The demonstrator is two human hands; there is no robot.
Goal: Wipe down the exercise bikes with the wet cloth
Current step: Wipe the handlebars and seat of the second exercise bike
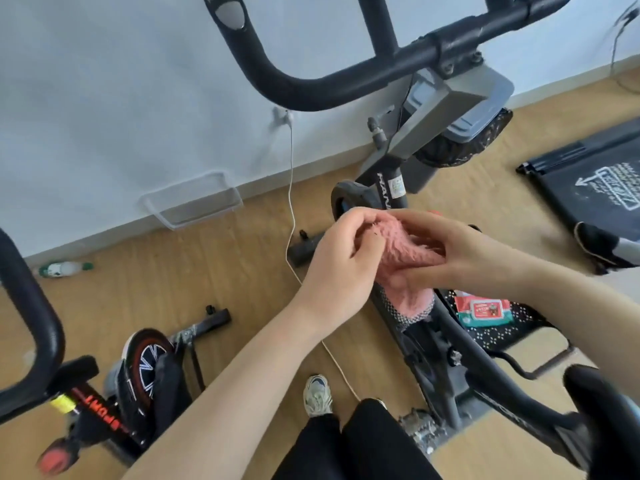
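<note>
Both hands held the fluffy pink cloth up in front of the big black bike, below its handlebar. The left hand had its fingers curled in, pinching the cloth's left edge. The right hand gripped the cloth too, with its fingers lying close together over the top and its thumb under it. The cloth sat bunched between the two hands, and its loose end hung down over the bike's frame. A second bike with a red wheel stood to the left. A pack of wipes lay near the right.
</note>
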